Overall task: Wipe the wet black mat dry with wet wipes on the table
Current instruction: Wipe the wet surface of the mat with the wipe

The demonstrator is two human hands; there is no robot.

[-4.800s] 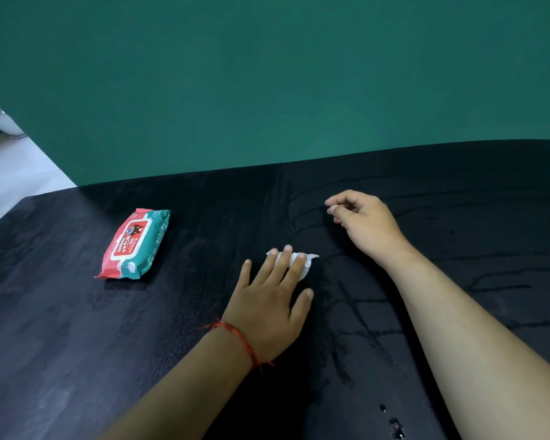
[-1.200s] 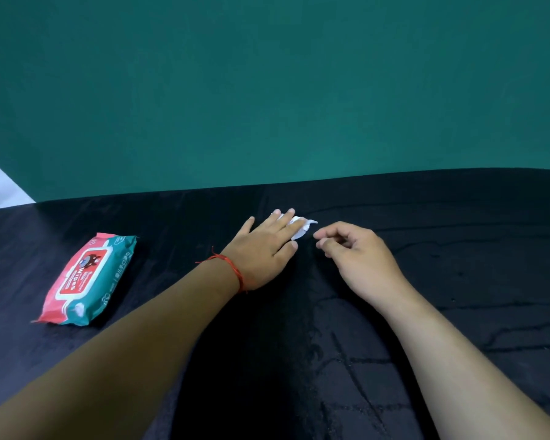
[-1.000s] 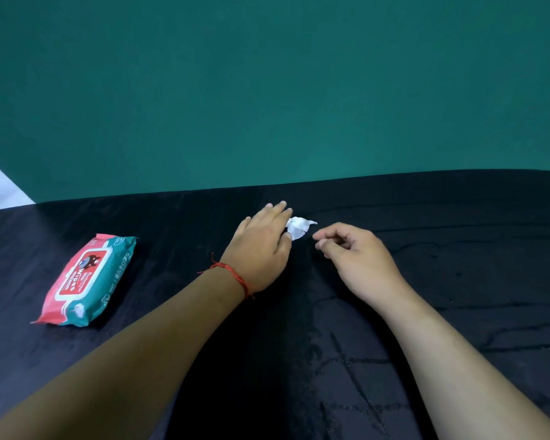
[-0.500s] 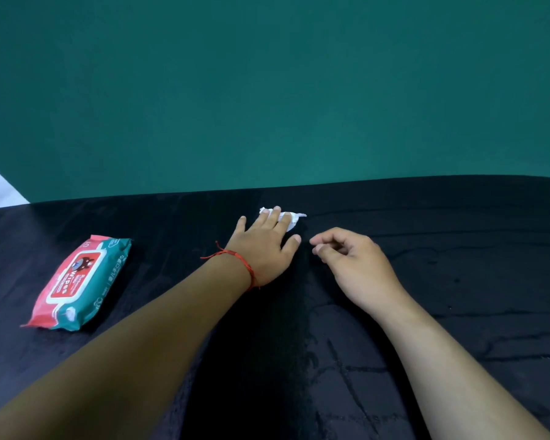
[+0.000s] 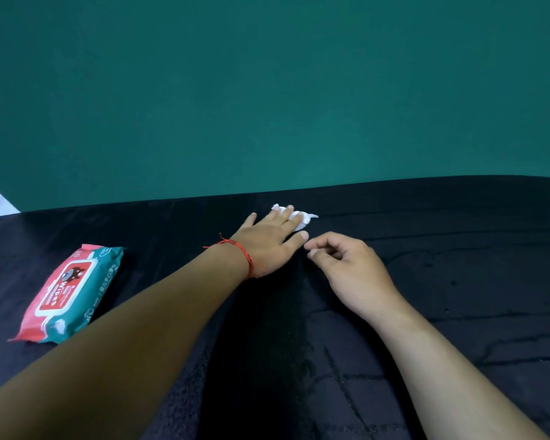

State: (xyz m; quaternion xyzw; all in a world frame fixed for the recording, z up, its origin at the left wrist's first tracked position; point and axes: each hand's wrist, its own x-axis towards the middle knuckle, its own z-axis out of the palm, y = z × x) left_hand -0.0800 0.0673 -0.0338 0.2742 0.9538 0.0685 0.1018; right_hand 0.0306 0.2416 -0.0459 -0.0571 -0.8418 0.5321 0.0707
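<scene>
Pressing straight-fingered, your left hand [image 5: 267, 246] pins the seemingly limp, light wipe [image 5: 306, 218] mid-wad; your right hand [image 5: 353, 268], at its four o'clock, lies loosely curled, empty.

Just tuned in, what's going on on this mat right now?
A person's left hand presses a white wet wipe onto the black mat near its far edge, with straight fingers. The right hand rests on the mat beside it, loosely curled and holding nothing. The pack of wipes lies off to the left. Wet streaks show nearer the camera.
</scene>
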